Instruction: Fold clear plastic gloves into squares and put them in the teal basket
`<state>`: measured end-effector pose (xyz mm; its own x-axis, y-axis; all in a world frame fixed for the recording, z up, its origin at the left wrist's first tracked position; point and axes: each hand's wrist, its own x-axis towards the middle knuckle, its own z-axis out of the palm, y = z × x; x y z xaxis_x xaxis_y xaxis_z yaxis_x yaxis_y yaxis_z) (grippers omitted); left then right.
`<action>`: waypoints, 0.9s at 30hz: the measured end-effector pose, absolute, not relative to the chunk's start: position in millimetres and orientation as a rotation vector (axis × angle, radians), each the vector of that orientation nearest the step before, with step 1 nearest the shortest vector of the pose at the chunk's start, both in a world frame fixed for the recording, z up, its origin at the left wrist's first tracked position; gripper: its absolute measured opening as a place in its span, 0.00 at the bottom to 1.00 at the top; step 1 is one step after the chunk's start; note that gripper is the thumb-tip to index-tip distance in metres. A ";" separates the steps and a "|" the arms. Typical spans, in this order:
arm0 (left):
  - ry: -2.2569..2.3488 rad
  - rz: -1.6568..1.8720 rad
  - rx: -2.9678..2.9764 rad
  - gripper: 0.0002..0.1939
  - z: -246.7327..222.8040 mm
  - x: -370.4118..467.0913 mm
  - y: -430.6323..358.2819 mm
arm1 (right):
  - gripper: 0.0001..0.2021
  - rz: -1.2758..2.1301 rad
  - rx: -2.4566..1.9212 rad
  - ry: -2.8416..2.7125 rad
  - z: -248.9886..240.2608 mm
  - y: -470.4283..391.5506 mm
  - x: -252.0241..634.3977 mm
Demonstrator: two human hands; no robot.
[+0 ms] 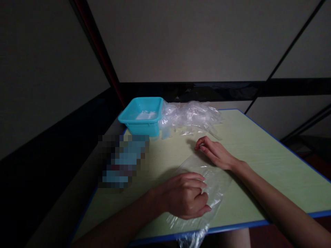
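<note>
A thin clear plastic bag (214,187) lies spread on the table before me, its near end crumpled and drooping over the front edge. My left hand (187,196) rests palm down over the bag, fingers bent and closed on the film; the undersides of the fingers are hidden. Beyond the bag's far right part is my right hand (217,151). Its fingers curl loosely, with a small gap between thumb and fingertips, and no object shows in it.
At the back left of the pale green, blue-edged table (271,172) stands a turquoise plastic basin (144,127) with something whitish inside. A heap of clear plastic bags (191,115) sits right beside it. A blurred-out bluish item (126,158) lies at the left edge.
</note>
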<state>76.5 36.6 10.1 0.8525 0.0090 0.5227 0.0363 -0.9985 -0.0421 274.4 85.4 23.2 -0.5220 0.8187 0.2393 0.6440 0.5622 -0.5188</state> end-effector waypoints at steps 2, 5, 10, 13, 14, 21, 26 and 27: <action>-0.039 -0.834 -2.981 0.16 9.8 77.4 35.8 | 0.09 0.519 -1.173 -2.362 24.9 85.9 271.1; -0.043 -0.820 -3.000 0.16 10.3 78.2 34.3 | 0.09 0.518 -1.140 -2.400 26.6 86.5 265.1; -0.046 -0.795 -3.047 0.16 10.7 78.8 31.1 | 0.09 0.486 -1.104 -2.449 25.7 85.1 255.1; -0.046 -0.770 -3.064 0.15 9.6 79.1 29.5 | 0.09 0.469 -1.080 -2.472 25.7 82.3 249.9; -0.044 -0.773 -3.067 0.15 9.0 79.4 29.1 | 0.09 0.464 -1.066 -2.483 26.0 81.2 248.1; 0.017 -0.760 -3.092 0.17 6.2 84.2 25.8 | 0.09 0.513 -0.937 -2.610 26.9 74.6 236.9; 0.062 -0.796 -3.098 0.17 4.2 86.8 23.7 | 0.10 0.596 -0.849 -2.624 23.1 72.8 230.7; 0.072 -0.807 -3.101 0.17 3.8 87.0 23.7 | 0.10 0.613 -0.833 -2.612 22.8 72.7 230.1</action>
<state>87.0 23.7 3.8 0.8723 -0.0273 0.4883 -0.0593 -0.9970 0.0501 230.1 72.7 22.8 -0.7744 0.6073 0.1773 0.4652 0.7365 -0.4910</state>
